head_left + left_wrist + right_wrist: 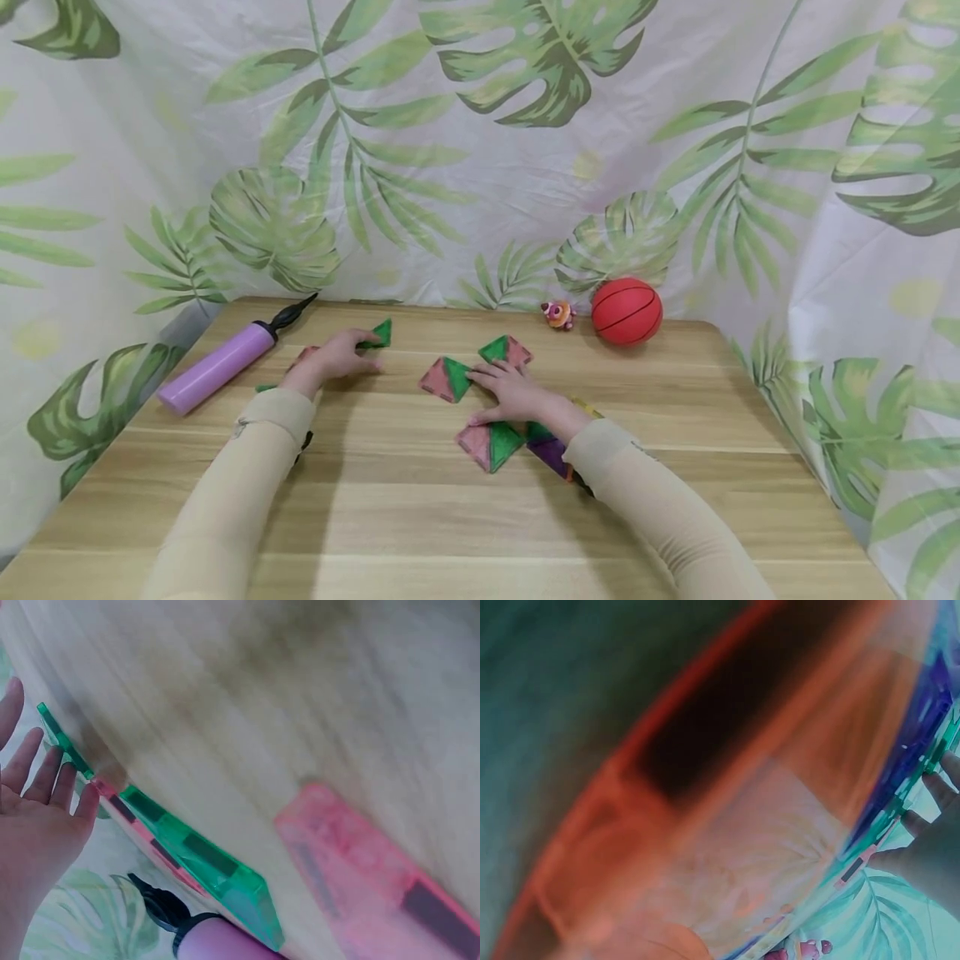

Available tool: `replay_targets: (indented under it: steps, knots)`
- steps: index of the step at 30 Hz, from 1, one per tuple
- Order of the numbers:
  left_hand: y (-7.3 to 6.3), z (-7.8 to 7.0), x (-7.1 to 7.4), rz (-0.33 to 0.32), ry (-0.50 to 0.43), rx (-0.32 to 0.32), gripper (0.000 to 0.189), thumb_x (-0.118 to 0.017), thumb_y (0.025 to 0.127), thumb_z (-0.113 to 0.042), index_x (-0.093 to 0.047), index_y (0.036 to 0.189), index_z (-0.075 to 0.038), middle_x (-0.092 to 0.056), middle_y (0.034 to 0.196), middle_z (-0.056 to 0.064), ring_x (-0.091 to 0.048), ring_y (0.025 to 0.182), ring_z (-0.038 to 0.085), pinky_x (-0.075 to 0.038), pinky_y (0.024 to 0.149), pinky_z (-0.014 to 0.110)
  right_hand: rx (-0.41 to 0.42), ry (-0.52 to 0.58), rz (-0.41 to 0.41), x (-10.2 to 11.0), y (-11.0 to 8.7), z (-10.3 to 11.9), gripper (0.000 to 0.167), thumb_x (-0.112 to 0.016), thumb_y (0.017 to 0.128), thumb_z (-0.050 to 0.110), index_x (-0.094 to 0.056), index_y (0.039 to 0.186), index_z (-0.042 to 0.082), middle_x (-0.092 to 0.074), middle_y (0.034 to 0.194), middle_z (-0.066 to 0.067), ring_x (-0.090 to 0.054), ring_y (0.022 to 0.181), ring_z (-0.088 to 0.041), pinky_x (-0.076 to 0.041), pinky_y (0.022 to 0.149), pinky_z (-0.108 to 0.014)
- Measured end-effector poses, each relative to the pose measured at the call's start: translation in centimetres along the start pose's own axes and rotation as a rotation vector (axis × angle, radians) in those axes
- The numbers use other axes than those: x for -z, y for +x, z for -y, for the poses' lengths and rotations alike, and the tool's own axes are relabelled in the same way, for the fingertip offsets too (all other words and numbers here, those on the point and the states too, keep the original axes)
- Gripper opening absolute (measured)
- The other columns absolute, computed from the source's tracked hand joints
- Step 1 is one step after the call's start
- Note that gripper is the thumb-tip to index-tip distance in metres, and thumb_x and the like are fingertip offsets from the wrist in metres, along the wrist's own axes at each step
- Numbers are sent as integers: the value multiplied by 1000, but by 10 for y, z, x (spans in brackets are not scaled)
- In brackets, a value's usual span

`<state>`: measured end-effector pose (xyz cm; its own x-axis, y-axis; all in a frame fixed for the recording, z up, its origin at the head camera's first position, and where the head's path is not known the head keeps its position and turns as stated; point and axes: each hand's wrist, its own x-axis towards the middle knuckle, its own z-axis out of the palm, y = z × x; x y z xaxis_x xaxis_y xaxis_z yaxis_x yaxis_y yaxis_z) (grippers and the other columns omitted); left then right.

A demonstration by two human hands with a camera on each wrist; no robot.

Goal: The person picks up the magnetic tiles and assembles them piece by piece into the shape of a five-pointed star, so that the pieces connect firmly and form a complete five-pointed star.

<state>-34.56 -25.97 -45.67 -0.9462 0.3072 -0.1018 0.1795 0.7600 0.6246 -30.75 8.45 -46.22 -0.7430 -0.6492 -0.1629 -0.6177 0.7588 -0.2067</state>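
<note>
My left hand (335, 360) reaches across the far left of the table, its fingertips at a green triangular magnetic tile (382, 333). The left wrist view shows these fingers extended, with the green tile (64, 741) beside them. Under the left forearm, a pink tile (302, 357) is partly hidden. My right hand (517, 393) spreads over the middle group, fingertips near a pair of pink (437, 380) and green (456, 379) triangles. Another pink (517, 352) and green (493, 348) pair sits beyond it. The thumb overlaps a nearer pink tile (476, 444), joined to a green one (505, 443).
A purple tile (550, 457) lies partly under the right forearm; an orange tile (727, 765) fills much of the right wrist view. A purple hand pump (217, 367) lies at the left. Along the back edge are a small toy figure (558, 314) and a red ball (627, 312).
</note>
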Motion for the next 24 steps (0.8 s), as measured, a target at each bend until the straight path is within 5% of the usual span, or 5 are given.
replay_targets:
  steps: [8,13,24]
  knots:
    - [-12,-8,-7,-32,109,-73,50,-67,88,-22,-54,128,3,-41,137,31,-37,127,48,-30,103,58,11,-6,-1,1,-1,1,87,-55,81,67,-26,150,25,-22,156,-1,-12,144,-34,-12,108,-65]
    - [-21,-9,-12,-13,77,-102,43,-67,88,-21,-58,124,1,-46,135,28,-41,125,45,-34,101,56,7,-9,-1,1,-1,2,86,-56,81,67,-25,150,26,-22,156,0,-12,144,-34,-12,108,-65]
    - [-37,-12,-6,29,-25,-50,28,-63,91,-17,-61,115,-4,-57,117,21,-54,105,33,-47,81,45,4,-10,4,-1,0,1,87,-55,80,68,-25,150,27,-22,156,0,-12,144,-33,-12,108,-64]
